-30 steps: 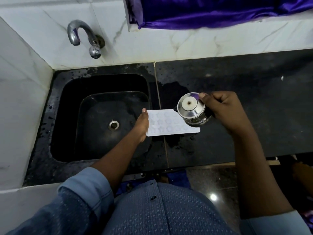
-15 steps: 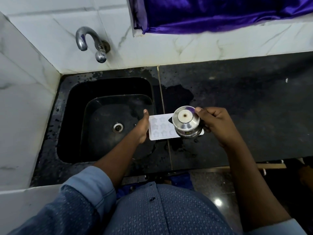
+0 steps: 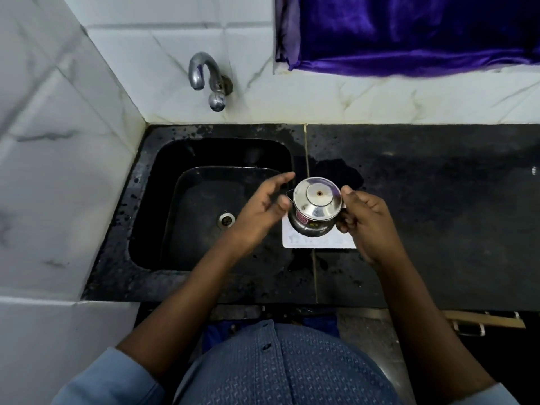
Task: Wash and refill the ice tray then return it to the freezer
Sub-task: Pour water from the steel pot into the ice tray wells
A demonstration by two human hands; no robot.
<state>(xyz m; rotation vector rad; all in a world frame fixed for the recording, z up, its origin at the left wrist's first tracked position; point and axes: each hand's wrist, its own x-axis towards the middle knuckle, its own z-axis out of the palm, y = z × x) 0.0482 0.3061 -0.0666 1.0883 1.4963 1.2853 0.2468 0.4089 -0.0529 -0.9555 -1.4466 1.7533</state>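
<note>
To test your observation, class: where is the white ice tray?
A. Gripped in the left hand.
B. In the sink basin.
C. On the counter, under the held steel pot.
C: the ice tray lies flat on the counter, below the steel pot that the right hand grips.

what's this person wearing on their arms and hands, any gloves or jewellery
The left hand and right hand are bare: no gloves, rings or watch show. The forearms are uncovered too. The left sleeve and right sleeve are light blue and pushed up near the elbows. The shirt is blue with a fine pattern and dark buttons.
</note>
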